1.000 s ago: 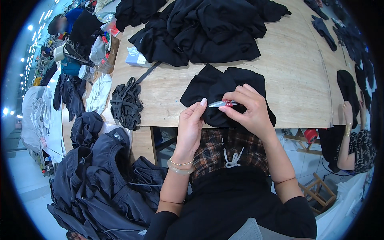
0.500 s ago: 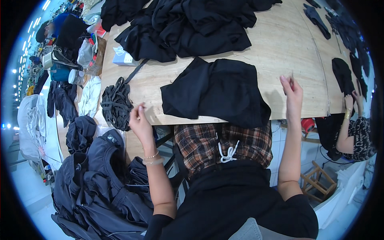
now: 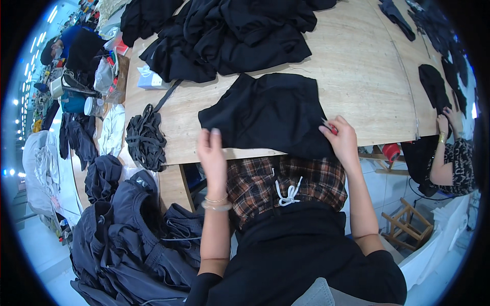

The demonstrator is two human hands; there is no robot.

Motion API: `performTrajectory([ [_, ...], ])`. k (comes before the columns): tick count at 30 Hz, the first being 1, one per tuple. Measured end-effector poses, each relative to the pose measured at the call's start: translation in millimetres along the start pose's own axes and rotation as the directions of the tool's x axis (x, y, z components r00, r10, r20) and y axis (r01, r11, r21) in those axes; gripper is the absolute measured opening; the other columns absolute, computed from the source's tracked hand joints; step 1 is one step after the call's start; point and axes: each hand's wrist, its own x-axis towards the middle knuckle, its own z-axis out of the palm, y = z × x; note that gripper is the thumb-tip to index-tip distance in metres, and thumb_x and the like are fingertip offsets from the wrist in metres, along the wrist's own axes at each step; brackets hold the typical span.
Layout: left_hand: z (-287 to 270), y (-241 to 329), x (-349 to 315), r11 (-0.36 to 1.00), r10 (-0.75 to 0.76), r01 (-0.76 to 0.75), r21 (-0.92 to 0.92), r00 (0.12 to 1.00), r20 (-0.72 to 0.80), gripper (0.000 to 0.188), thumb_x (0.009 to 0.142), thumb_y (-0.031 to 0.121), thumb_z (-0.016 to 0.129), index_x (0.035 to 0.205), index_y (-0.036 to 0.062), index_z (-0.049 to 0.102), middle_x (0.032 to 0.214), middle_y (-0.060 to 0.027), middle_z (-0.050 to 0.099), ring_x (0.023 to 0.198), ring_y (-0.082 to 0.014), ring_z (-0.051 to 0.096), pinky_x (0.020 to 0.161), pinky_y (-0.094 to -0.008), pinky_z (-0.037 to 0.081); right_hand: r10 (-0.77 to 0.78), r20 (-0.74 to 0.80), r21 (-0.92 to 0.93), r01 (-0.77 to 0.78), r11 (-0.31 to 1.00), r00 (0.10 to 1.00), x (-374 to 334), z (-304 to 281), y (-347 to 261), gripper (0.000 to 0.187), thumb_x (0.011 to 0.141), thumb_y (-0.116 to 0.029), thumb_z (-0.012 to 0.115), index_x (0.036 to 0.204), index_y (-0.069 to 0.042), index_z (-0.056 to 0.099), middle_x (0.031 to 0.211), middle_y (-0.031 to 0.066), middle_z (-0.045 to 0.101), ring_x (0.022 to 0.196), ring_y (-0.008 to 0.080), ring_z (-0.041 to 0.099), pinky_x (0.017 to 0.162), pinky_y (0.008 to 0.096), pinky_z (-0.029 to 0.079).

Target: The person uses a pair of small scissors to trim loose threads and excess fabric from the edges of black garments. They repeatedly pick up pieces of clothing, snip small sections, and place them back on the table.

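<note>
A dark black garment piece (image 3: 275, 109) lies flat on the wooden table in front of me, its near edge hanging over the table's rim. At its near left corner is my left hand (image 3: 211, 153), fingers stretched out and fingertips at the fabric, nothing seen gripped. My right hand (image 3: 343, 138) is closed at the piece's right edge. Between its fingers is a small pointed tool (image 3: 331, 126) with a red part; its exact kind is too small to tell.
A large heap of black garments (image 3: 229, 41) covers the table's far side. Left stand a bundle of dark strips (image 3: 146, 137) and a tissue box (image 3: 151, 79). Dark clothing (image 3: 138, 239) piles up beside my left arm. Another person's hands (image 3: 445, 122) work on dark cloth at right.
Both hands have moved inward to the black garment piece, the left to its near left corner, the right down to its right edge. The view has shifted slightly.
</note>
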Motion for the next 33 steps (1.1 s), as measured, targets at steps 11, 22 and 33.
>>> performTrajectory([
  [11, -62.7, 149.4, 147.5, 0.893, 0.147, -0.13, -0.431, 0.989, 0.008, 0.015, 0.102, 0.012, 0.06, 0.106, -0.0013, 0.065, 0.096, -0.0074, 0.071, 0.082, -0.0125, 0.069, 0.076, -0.0243, 0.056, -0.296, -0.064, 0.413, 0.296, 0.861, 0.953, 154.5, -138.6, -82.5, 0.019, 0.098, -0.027, 0.067, 0.096, -0.008, 0.066, 0.075, -0.01, 0.052, 0.068, 0.0008, 0.042, 0.061, 0.021, 0.032],
  [22, -52.3, 230.2, 174.6, 0.772, 0.384, -0.256, -0.583, 0.917, 0.106, 0.017, 0.103, 0.011, 0.057, 0.114, -0.0023, 0.061, 0.102, -0.0084, 0.071, 0.089, -0.0125, 0.07, 0.079, -0.0246, 0.058, -0.655, -0.133, 0.063, 0.666, 0.743, 0.743, 173.5, -276.5, -192.1, 0.021, 0.098, -0.03, 0.067, 0.093, -0.01, 0.066, 0.076, -0.0102, 0.05, 0.063, -0.0011, 0.037, 0.055, 0.0205, 0.027],
  [33, -62.5, 233.7, 180.0, 0.743, 0.284, -0.099, -0.661, 0.942, 0.178, 0.017, 0.103, 0.007, 0.054, 0.115, -0.0043, 0.059, 0.107, -0.0154, 0.069, 0.094, -0.0223, 0.072, 0.083, -0.0311, 0.062, -0.556, -0.301, 0.201, 0.621, 0.758, 0.775, 199.8, -318.6, -181.3, 0.026, 0.1, -0.043, 0.063, 0.099, -0.018, 0.067, 0.073, -0.0156, 0.049, 0.061, -0.0041, 0.042, 0.057, 0.0175, 0.028],
])
